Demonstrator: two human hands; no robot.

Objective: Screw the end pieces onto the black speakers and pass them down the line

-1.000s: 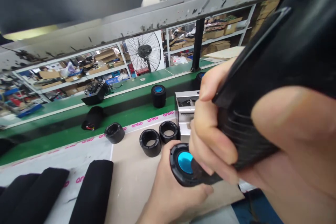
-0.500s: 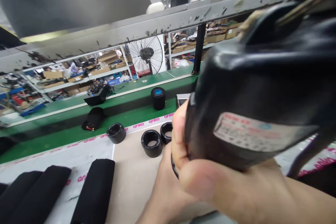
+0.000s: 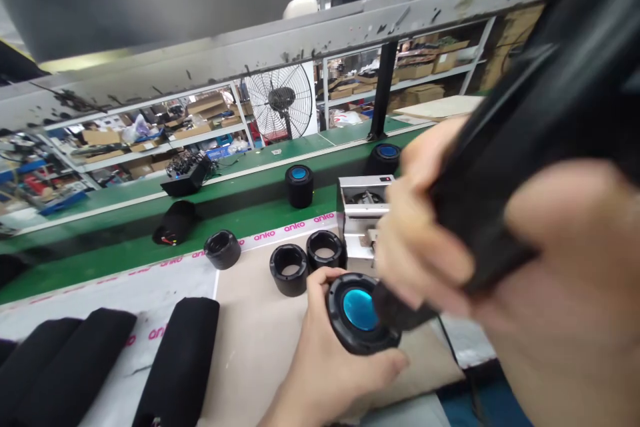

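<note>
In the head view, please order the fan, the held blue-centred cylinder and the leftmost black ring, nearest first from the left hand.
1. Blue-centred cylinder: in the left hand.
2. Leftmost black ring: ahead, leftward.
3. Fan: beyond the green bench.

Over there, a round black wire-caged fan [image 3: 281, 100] stands between white metal shelves [image 3: 241, 110] crowded with brown cardboard boxes [image 3: 419, 71].

Head view, facing forward and down, right grip [image 3: 530, 300] nearest.

Blue disc [image 3: 360, 309], black rim [image 3: 343, 336]
</note>
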